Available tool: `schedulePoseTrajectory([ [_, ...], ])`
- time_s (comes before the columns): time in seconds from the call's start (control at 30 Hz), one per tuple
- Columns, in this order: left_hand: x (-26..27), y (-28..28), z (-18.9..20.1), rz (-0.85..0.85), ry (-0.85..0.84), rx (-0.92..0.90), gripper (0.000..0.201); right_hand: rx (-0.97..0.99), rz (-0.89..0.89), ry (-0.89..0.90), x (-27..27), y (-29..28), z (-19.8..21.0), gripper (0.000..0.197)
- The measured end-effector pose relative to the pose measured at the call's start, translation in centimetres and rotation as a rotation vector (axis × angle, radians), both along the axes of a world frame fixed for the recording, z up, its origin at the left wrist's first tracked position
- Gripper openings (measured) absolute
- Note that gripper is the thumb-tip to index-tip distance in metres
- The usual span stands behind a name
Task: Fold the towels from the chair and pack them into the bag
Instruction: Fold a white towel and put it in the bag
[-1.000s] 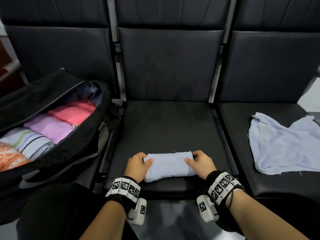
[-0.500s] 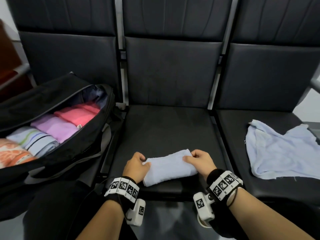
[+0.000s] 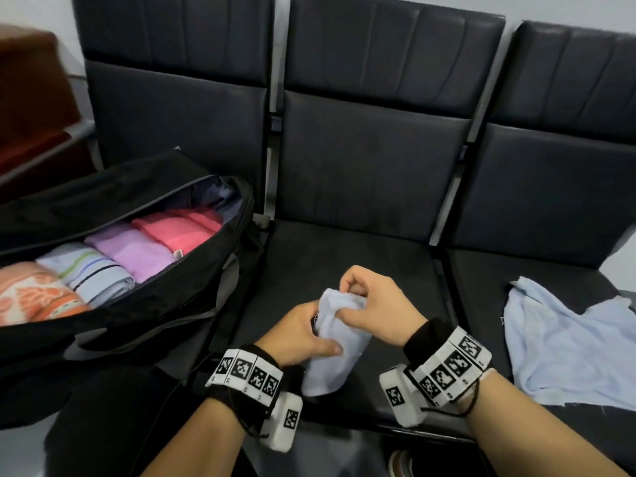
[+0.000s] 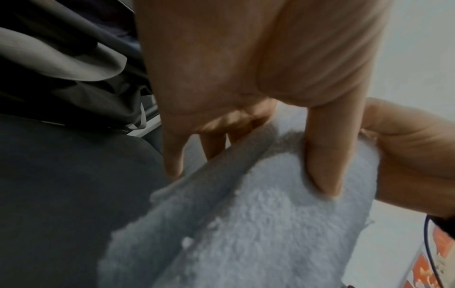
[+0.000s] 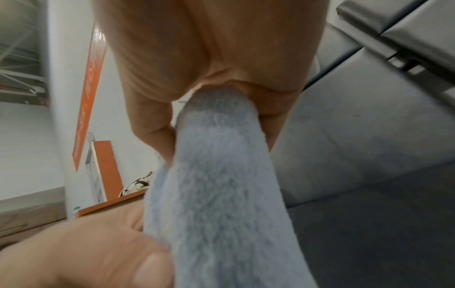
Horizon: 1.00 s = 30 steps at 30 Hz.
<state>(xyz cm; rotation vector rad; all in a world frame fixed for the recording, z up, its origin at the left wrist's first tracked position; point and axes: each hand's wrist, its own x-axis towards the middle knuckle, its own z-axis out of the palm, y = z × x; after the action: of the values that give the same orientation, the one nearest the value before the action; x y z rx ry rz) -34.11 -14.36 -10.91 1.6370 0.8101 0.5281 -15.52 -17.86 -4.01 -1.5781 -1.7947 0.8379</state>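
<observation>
Overhead, black chair seats point(image 3: 344, 256), pale wall point(image 3: 568, 8)

I saw both hands on the folded pale-blue towel point(image 3: 335, 342) above the middle seat point(image 3: 344, 270): my left hand point(image 3: 299, 333) gripped its side, my right hand point(image 3: 373, 304) pinched its top. The open bag point(image 3: 192, 270) held folded towels; another blue towel point(image 3: 568, 342) lay spread on the right seat.

The black bag point(image 3: 223, 270) gapes open left; 4 folded towels point(image 3: 130, 251) fill it, leaving room at its far end point(image 3: 220, 197).
</observation>
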Motion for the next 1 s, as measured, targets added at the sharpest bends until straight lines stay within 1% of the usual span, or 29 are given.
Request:
schedulePoseTrajectory([
  [0.07,-0.8,0.5,0.8,0.033,-0.019,-0.024,0.041,0.015,0.037,0.0,-0.9,1.0,1.1,0.026],
  [0.2,-3.7,2.6,2.9,0.097,-0.085,-0.022,0.04,0.06,0.08,0.056,-3.4,4.5,2.7,0.031],
  [0.3,-6.5,4.7,4.1,0.187,-0.127,-0.013,0.033,0.05,0.04,0.18,-5.8,7.6,2.9,0.049],
  [0.37,-8.6,6.1,4.6,0.271,-0.172,-0.037,0.034,-0.02,0.03,0.244,-7.6,9.5,2.7,0.062],
  [0.43,-10.8,7.6,5.0,0.348,-0.222,-0.068,0.037,-0.122,0.062,0.335,-9.6,11.4,2.6,0.068],
  [0.5,-12.8,9.2,5.2,0.402,-0.255,-0.092,0.038,-0.204,0.137,0.402,-11.6,13.4,2.5,0.061],
  [0.6,-15.3,11.4,5.1,0.508,-0.337,-0.176,0.036,-0.239,0.203,0.382,-14.5,16.6,2.8,0.046],
  [0.67,-16.6,12.7,4.9,0.615,-0.365,-0.245,0.04,-0.255,0.184,0.408,-16.2,19.0,2.9,0.039],
  [0.77,-18.2,14.4,4.6,0.616,-0.391,-0.326,0.058,-0.333,0.103,0.451,-18.7,22.2,2.7,0.032],
  [0.83,-19.1,15.2,4.4,0.625,-0.415,-0.378,0.066,-0.338,0.073,0.418,-20.3,24.0,2.5,0.033],
  [0.87,-19.6,15.6,4.2,0.634,-0.446,-0.41,0.064,-0.297,0.073,0.363,-20.9,24.8,2.3,0.038],
  [0.9,-20.0,16.0,4.1,0.647,-0.489,-0.443,0.057,-0.217,0.075,0.284,-21.2,25.5,2.3,0.046],
  [0.93,-20.5,16.4,3.8,0.673,-0.531,-0.481,0.049,-0.093,0.071,0.176,-21.3,26.3,2.3,0.053],
  [0.97,-21.0,16.8,3.6,0.717,-0.553,-0.521,0.042,0.068,0.068,0.022,-21.1,27.1,2.4,0.058],
  [1.0,-21.5,17.2,3.4,0.777,-0.547,-0.563,0.037,0.224,0.084,-0.174,-20.7,28.0,2.4,0.061],
])
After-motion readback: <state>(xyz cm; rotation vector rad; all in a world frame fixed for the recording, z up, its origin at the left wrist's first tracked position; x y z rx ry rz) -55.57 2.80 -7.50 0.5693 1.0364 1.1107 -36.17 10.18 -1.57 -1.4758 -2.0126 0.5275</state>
